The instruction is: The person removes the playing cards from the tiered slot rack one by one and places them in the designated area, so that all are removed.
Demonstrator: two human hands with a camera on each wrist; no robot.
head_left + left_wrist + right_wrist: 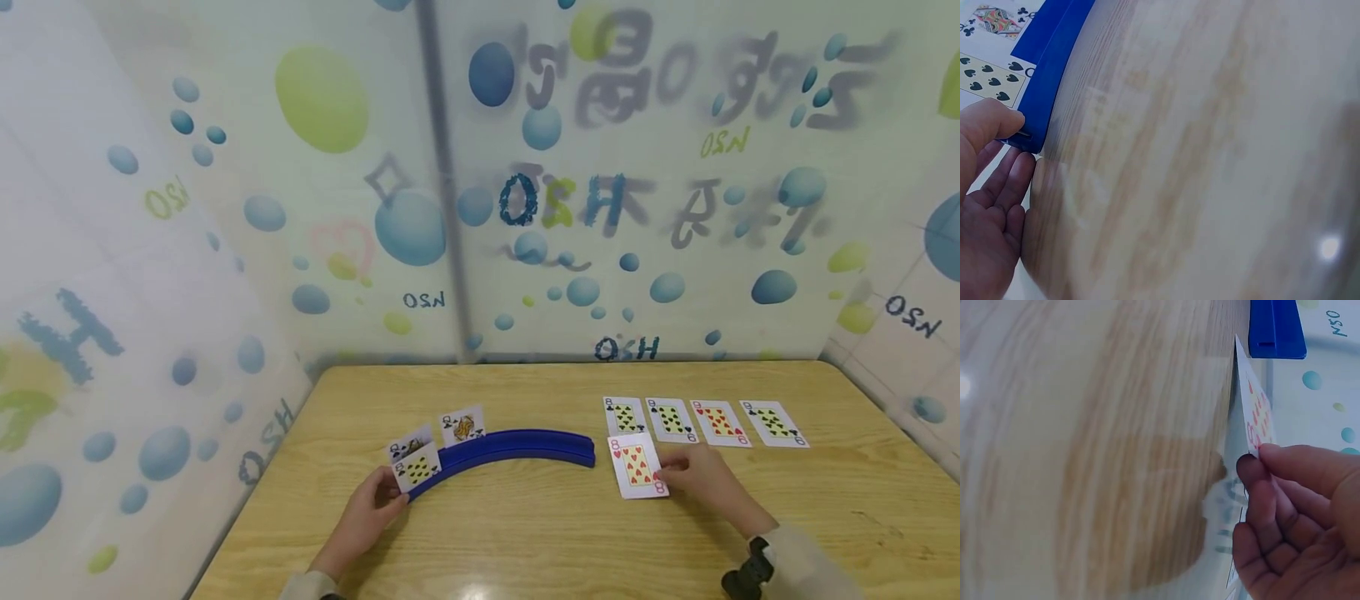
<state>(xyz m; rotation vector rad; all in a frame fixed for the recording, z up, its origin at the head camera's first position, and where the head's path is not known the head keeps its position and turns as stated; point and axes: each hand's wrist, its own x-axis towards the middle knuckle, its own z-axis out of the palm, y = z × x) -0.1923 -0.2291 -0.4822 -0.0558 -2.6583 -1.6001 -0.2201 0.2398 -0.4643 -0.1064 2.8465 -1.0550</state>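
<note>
My left hand (367,508) grips the left end of a curved blue card holder (517,444), thumb on its front edge beside a spade playing card (988,80). That card stands in the holder, overlapping a queen (405,444) behind it. A queen of clubs (461,427) stands a little further right in the holder. Between thumb and index finger, my right hand (697,479) pinches the lower right corner of an eight of hearts (636,467). In the right wrist view this card is seen nearly edge-on, tilted up from the table.
Along the back right of the wooden table (525,533), several cards lie face up in a row: an eight of clubs (624,415), a nine of spades (671,419), a red nine (720,422) and a black nine (775,423). A patterned curtain (465,208) hangs behind.
</note>
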